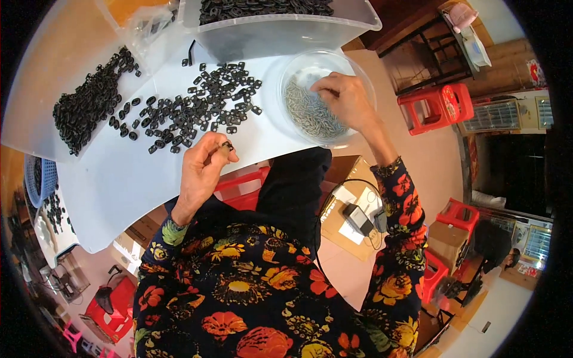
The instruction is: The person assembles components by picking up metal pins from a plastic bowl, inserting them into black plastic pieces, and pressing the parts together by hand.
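The left hand (pixel 200 170), centre of the frame, was pinching one small black plastic piece (pixel 227 145) between thumb and forefinger, other fingers curled under, just above the white table (pixel 119 179). The right hand (pixel 346 98), upper centre-right, reached into the clear round bowl (pixel 364 77), fingertips pressed together down among the small grey metal pins (pixel 310 113); whether it had actually gripped a pin could not be told.

Doing it well, as a judgement: lift a single pin, not a clump, and keep the black piece turned so its opening faces the other hand, held steady close over the table so a dropped part stays within reach.

Counts: two hands, one bowl, one black piece held. Loose black pieces (pixel 197 110) were scattered on the table above the left hand, too many to count, dozens. A second, denser heap of black pieces (pixel 86 104) sat at upper left, also uncountable. One big translucent tub (pixel 280 33) along the top edge held more black parts. One blue basket (pixel 39 179) showed at the left edge. Pins in the bowl: far too many and too small to count.

Three red plastic stools (pixel 436 107) showed clearly on the floor at right, plus red furniture bits at lower left, partly hidden. The person wore dark floral sleeves (pixel 400 227).
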Tool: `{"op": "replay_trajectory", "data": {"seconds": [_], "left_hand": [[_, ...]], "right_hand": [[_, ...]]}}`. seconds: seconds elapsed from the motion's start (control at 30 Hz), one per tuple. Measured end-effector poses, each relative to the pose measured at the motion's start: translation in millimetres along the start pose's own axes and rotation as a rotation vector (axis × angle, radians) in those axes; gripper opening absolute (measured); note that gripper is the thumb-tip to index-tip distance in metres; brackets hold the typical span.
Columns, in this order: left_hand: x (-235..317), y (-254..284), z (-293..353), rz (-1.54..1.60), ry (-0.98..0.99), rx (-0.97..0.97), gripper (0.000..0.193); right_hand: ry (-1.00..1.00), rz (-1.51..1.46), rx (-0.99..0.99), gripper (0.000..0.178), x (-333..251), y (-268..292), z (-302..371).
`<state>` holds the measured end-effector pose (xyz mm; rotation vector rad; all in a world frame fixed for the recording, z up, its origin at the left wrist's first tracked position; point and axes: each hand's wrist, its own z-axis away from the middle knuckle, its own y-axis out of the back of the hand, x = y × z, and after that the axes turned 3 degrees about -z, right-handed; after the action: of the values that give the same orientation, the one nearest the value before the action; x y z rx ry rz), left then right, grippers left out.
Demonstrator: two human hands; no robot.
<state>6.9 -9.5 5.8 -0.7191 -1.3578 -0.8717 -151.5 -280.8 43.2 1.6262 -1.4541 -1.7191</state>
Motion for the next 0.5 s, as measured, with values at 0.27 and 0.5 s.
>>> {"op": "replay_trajectory", "data": {"seconds": [0.27, 0.5], "left_hand": [[-2.9, 0.9, 0.9, -0.008, -0.028, 0.011, 0.009], [-4.1, -0.3, 0.7, -0.003, -0.034, 0.016, 0.01]], "right_hand": [[-0.026, -0.09, -0.03, 0.014, -10.2, -1.0, -7.8], [-0.174, -0.104, 0.135, 0.012, -2.9, 6.9, -13.2]]}}
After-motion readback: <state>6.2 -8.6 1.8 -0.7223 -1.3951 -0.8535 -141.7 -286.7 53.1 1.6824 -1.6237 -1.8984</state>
